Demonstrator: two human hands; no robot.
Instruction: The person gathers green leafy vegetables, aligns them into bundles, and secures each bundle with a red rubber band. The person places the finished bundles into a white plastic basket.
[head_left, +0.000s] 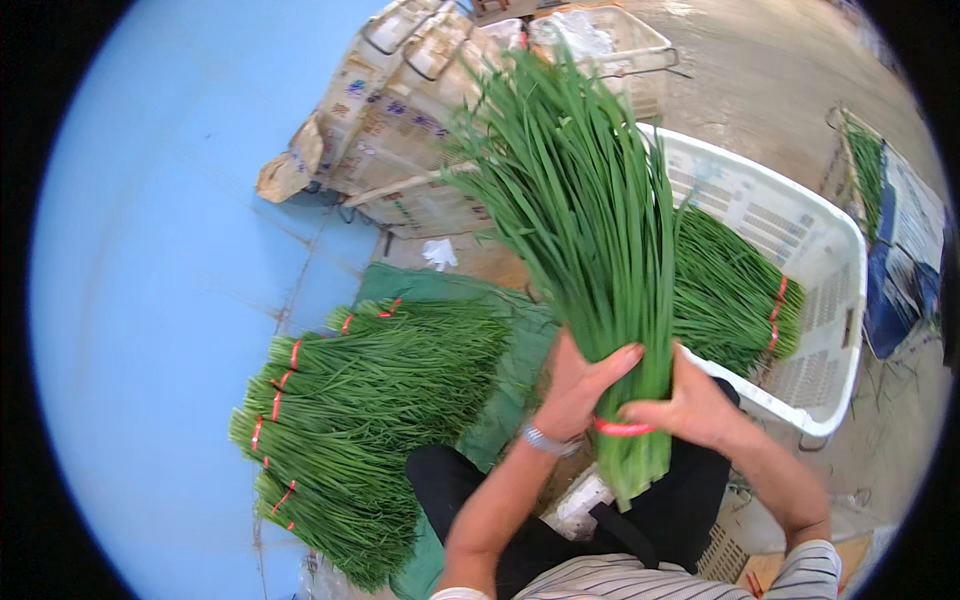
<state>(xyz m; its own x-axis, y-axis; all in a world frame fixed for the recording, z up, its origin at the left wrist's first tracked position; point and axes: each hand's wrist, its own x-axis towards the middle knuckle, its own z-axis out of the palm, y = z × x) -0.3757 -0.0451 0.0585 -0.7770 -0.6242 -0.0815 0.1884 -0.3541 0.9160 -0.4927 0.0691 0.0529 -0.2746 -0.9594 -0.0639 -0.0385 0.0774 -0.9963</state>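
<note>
Both my hands are around a large bunch of garlic chives (600, 240), upright over my lap with its leaves fanning away from me. My left hand (574, 382) grips its left side, thumb across the front. My right hand (694, 397) clasps the right side, its thumb beside the red band (624, 427) near the pale cut stems. To the right, a white plastic crate (832, 330) holds more banded chives (739, 292). On the left, several red-banded bunches (375, 405) lie piled on a green woven sheet (517, 397).
A blue wall (165, 262) borders the left side. Worn crates with writing (412, 127) stand at the back, beside another white crate (630, 34). At far right, a container of greens (862, 172) stands beside a blue and white sack (904, 255).
</note>
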